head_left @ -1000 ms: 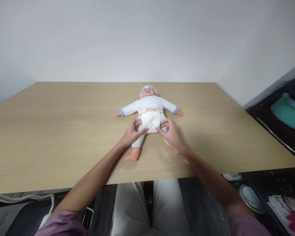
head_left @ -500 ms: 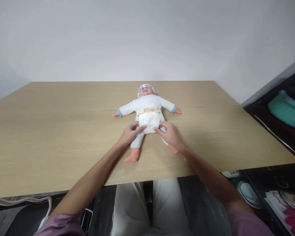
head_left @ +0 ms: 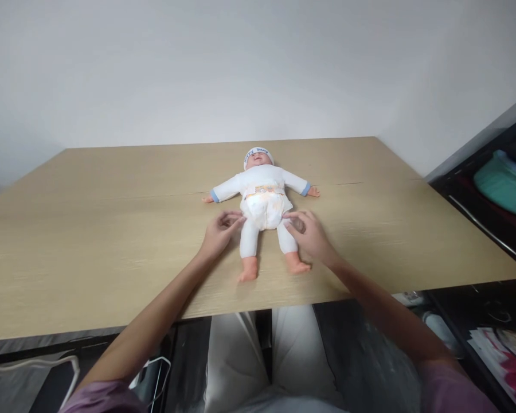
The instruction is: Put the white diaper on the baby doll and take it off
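A baby doll [head_left: 263,198] in a white suit and cap lies on its back on the wooden table [head_left: 112,229], arms spread, wearing a white diaper [head_left: 264,209] with an orange band. My left hand [head_left: 218,232] rests beside the doll's hip on the left, fingers loosely curled, holding nothing. My right hand [head_left: 310,235] sits on the other side by the doll's thigh, fingers bent and apart, also empty. Both hands lie just off the diaper's sides.
A dark shelf unit [head_left: 490,201] stands at the right with a teal bundle [head_left: 505,186] on it. Papers and a bowl lie on the floor below at the right. My white-trousered legs show under the table's near edge. A white cable lies at the lower left.
Both hands have come off the diaper's front and drawn outward to the doll's sides. The doll's legs now lie uncovered and closer together.
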Tool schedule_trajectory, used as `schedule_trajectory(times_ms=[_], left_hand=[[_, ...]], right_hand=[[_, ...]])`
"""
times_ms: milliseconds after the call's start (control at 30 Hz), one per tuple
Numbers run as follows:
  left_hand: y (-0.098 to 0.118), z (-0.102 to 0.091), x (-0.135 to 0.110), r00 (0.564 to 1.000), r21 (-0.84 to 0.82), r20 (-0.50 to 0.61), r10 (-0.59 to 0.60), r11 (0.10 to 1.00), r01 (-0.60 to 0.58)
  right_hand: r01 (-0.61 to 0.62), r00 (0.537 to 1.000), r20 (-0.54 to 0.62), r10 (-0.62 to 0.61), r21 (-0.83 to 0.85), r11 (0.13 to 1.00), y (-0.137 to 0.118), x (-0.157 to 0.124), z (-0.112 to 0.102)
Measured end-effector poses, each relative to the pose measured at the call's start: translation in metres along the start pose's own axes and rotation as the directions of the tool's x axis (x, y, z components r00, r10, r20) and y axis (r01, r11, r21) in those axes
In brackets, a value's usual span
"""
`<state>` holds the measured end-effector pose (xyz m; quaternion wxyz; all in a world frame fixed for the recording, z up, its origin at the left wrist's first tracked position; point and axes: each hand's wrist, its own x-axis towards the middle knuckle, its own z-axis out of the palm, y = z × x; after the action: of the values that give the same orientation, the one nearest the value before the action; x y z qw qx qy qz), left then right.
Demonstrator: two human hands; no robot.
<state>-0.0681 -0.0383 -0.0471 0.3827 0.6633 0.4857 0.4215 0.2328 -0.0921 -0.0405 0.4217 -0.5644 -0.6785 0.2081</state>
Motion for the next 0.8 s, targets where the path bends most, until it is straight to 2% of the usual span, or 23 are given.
schedule_trajectory(times_ms=[100, 200, 267, 367, 433, 500, 567, 633, 700, 800], left_hand=[[-0.005, -0.027, 0.016, 0.995, 0.201, -0.038, 0.09, 0.976, -0.081], [-0.013, -0.039, 0.056, 0.98, 0.47, -0.044, 0.194, 0.869, -0.151], [-0.018, -0.036, 0.088, 0.978, 0.625, -0.009, 0.211, 0.764, -0.159], [-0.019, -0.024, 0.128, 0.991, 0.721, 0.001, 0.134, 0.687, -0.094], [-0.015, -0.019, 0.143, 0.995, 0.738, -0.025, 0.094, 0.673, -0.045], [-0.006, -0.019, 0.144, 0.997, 0.697, -0.059, 0.05, 0.717, 0.005], [0.007, -0.022, 0.129, 0.997, 0.62, -0.081, -0.008, 0.782, 0.057], [0.023, -0.025, 0.099, 0.994, 0.558, -0.094, -0.062, 0.824, 0.104], [0.041, -0.025, 0.053, 0.99, 0.532, -0.113, -0.086, 0.836, 0.133], [0.065, -0.015, -0.041, 0.985, 0.448, -0.134, -0.109, 0.88, 0.158]], right_hand=[[0.044, 0.997, -0.061, -0.05, -0.089, 0.995, 0.013, 0.013, -0.018], [0.072, 0.984, -0.143, -0.106, -0.221, 0.973, 0.034, 0.059, -0.023], [0.09, 0.984, -0.111, -0.143, -0.385, 0.919, 0.049, 0.098, -0.018], [0.079, 0.995, -0.013, -0.098, -0.49, 0.868, 0.063, 0.149, -0.001], [0.054, 0.998, 0.045, -0.037, -0.495, 0.867, 0.065, 0.167, 0.01], [0.026, 0.998, 0.064, 0.006, -0.48, 0.877, 0.062, 0.171, 0.016], [0.006, 0.998, 0.052, 0.019, -0.447, 0.894, 0.053, 0.163, 0.014], [0.006, 0.999, 0.043, 0.013, -0.399, 0.917, 0.038, 0.144, 0.003], [0.037, 0.998, 0.064, -0.016, -0.341, 0.939, 0.019, 0.118, -0.017], [0.15, 0.98, 0.164, -0.109, -0.269, 0.951, -0.018, 0.064, -0.058]])
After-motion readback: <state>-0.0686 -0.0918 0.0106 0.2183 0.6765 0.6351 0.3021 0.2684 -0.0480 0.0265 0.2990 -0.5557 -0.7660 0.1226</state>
